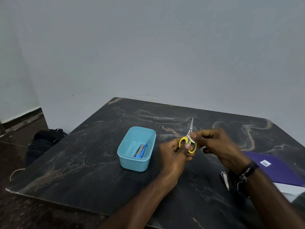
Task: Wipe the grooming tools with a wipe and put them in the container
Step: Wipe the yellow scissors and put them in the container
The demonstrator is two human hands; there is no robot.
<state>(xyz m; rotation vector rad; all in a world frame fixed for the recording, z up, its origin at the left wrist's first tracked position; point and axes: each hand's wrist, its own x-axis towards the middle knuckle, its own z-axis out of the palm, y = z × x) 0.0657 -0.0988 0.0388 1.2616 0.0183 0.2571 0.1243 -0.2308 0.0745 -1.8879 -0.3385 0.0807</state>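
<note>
At centre right of the frame, the left hand [175,152] grips the small yellow-handled scissors [188,142] by the handle loops, thumb across the near ring. The right hand [219,146] pinches a small white wipe [191,138] against the scissors just above the handles; most of the wipe is hidden between the fingers, so its full shape cannot be made out. The steel blades, closed, point up and away toward the wall.

Left of the hands, well apart from them, the light blue rectangular plastic container [130,164] stands on the dark marble-patterned tabletop [82,162]. Inside it lie a blue-handled tool and a grey flat tool [140,150], side by side and leaning on the right wall; exactly what they are is hard to tell.

At lower right, a silver metal nail clipper [224,180] lies on the table just beside the right wrist, which wears a dark beaded bracelet [247,171]. A purple folder [280,171] is cut off by the right edge; it bears a small white sticker [265,163] whose print is too small to read.

At left, a black bag [44,141] sits on the floor, partly hidden by the table edge.
</note>
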